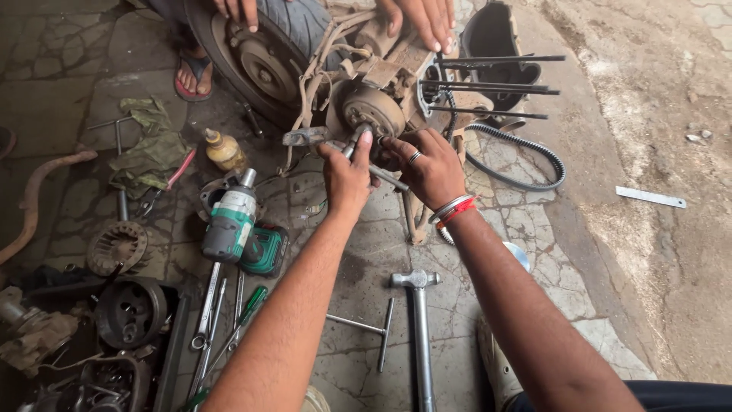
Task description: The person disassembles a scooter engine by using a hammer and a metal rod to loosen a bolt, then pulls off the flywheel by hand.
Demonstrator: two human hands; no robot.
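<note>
Nearest the camera, two bare forearms run up from the bottom edge toward the middle of the frame. The left hand (347, 179) sits just left of centre, its grip closed around a metal tool (357, 143) whose end presses against the round drum-shaped hub (374, 111) of a dismantled scooter engine assembly (381, 76). The right hand (427, 168), just right of centre, wears a ring and red and white bangles at the wrist; its fingers are curled around a part at the lower side of the same hub, touching the left hand's tool area, though exactly what they clasp is hidden.

In the upper middle of the frame the engine lies on the cracked stone floor (534, 229), with a tyre and wheel (267, 46) at its left and four long dark studs (496, 84) sticking out to the right. Another person's hands (419, 19) rest on top of the engine at the top edge, and a foot in a sandal (191, 72) shows at upper left.

A black toothed drive belt (526, 168) loops on the floor right of the engine. Left of the arms lies a green cordless impact wrench (236, 225), with a small yellow bottle (223, 150) above it. Spanners and a screwdriver (221, 320) lie at lower left beside dark round engine parts (130, 309). A hammer (418, 320) and a T-handle wrench (374, 328) lie between the forearms at lower centre.
</note>
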